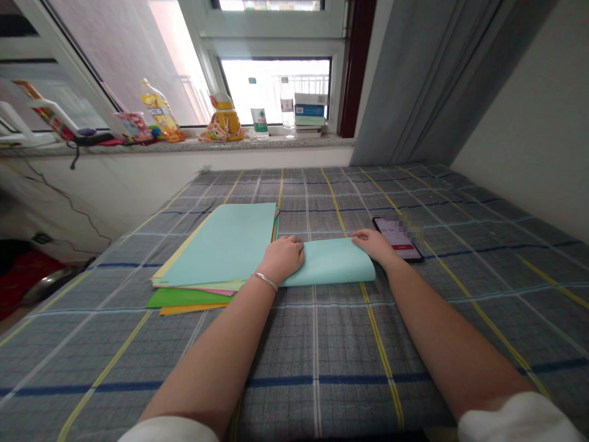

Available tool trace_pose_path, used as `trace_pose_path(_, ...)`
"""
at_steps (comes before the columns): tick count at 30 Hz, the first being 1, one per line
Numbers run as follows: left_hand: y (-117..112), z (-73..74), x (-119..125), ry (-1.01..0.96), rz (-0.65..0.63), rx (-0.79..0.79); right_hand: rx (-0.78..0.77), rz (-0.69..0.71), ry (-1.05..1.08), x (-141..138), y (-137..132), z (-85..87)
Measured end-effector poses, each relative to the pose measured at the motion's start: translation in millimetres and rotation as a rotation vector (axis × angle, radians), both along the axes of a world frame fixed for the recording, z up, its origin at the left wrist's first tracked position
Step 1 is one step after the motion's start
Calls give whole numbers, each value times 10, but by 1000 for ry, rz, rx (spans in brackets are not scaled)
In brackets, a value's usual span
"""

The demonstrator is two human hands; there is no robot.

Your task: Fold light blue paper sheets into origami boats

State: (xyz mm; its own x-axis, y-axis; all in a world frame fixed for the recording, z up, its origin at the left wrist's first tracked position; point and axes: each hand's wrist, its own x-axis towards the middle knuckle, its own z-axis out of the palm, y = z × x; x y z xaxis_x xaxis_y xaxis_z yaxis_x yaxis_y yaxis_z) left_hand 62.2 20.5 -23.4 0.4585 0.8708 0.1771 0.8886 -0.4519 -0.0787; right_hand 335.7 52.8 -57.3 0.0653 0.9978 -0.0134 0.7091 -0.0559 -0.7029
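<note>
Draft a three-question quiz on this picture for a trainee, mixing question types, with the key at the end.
1. Open: What do the left hand and the right hand both touch?
2. True or false: The phone lies to the left of the paper stack.
3. Multiple choice: What colour is the top sheet of the paper stack?
a) orange
b) light blue
c) pink

Key:
1. A light blue bent-over sheet.
2. False; the phone lies by the right hand, right of the stack.
3. b
</note>
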Motion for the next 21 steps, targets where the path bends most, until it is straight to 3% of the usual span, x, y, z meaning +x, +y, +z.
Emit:
trace_pose_path(4,-124,40,130,4,104,-52,3,-4,5,-5,-9,6)
trace_pose_path(8,-212,41,234,19,123,-86,12,-10,-3,-9,-12,2)
trace_pose_path(21,-370,-120,379,12,230,-100,13,-22,-25,-17,-16,1)
